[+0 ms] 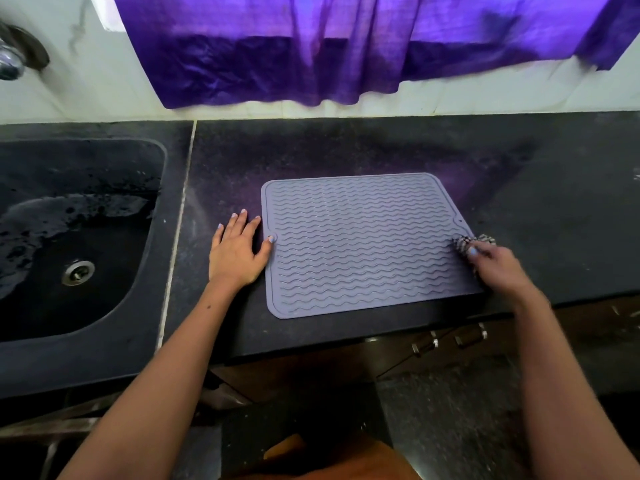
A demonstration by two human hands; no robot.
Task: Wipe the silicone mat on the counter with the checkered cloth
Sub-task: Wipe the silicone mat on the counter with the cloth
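Note:
A grey silicone mat (pixel 363 244) with wavy ridges lies flat on the dark counter (pixel 346 147). My left hand (pixel 237 251) rests flat on the counter beside the mat's left edge, fingers straight, with its thumb tip on the mat's rim. My right hand (pixel 498 268) grips the bunched black-and-white checkered cloth (pixel 472 241) at the mat's right edge. Most of the cloth is hidden under that hand, which looks blurred.
A dark stone sink (pixel 69 237) with a metal drain (pixel 78 272) sits to the left, with a tap (pixel 14 60) at the far left. A purple curtain (pixel 346 46) hangs over the white back wall. Cabinet handles (pixel 450 337) show below the counter's front edge.

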